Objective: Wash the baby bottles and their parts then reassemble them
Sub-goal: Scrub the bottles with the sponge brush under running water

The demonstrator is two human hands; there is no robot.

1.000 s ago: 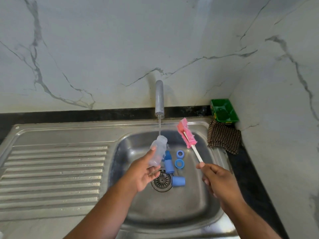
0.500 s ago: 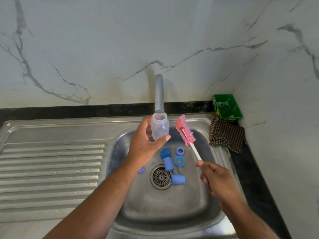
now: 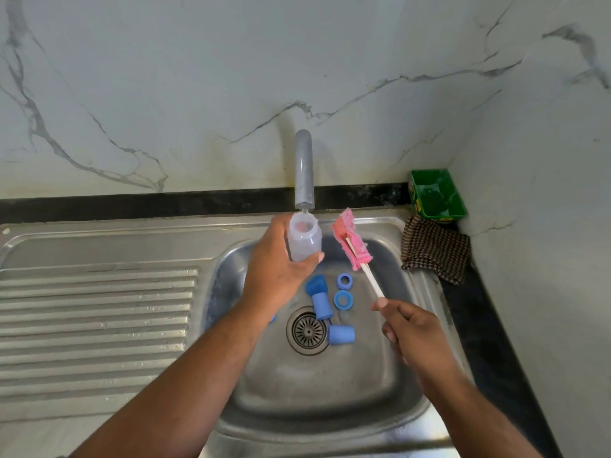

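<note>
My left hand (image 3: 276,271) grips a clear baby bottle (image 3: 303,238) upright, its open mouth just under the grey tap spout (image 3: 304,170). My right hand (image 3: 415,335) holds the white handle of a bottle brush with a pink sponge head (image 3: 351,241), which points up beside the bottle without touching it. In the steel sink basin (image 3: 317,388) lie blue parts: two caps (image 3: 321,300) by the drain, another cap (image 3: 342,334), and two rings (image 3: 344,290).
A ribbed draining board (image 3: 96,325) lies left of the basin. A checked cloth (image 3: 436,247) lies on the sink's right rim, with a green tub (image 3: 436,197) behind it in the corner. Marble walls stand behind and to the right.
My left hand has raised the bottle from low over the drain up to the tap outlet. The brush has stayed almost where it was.
</note>
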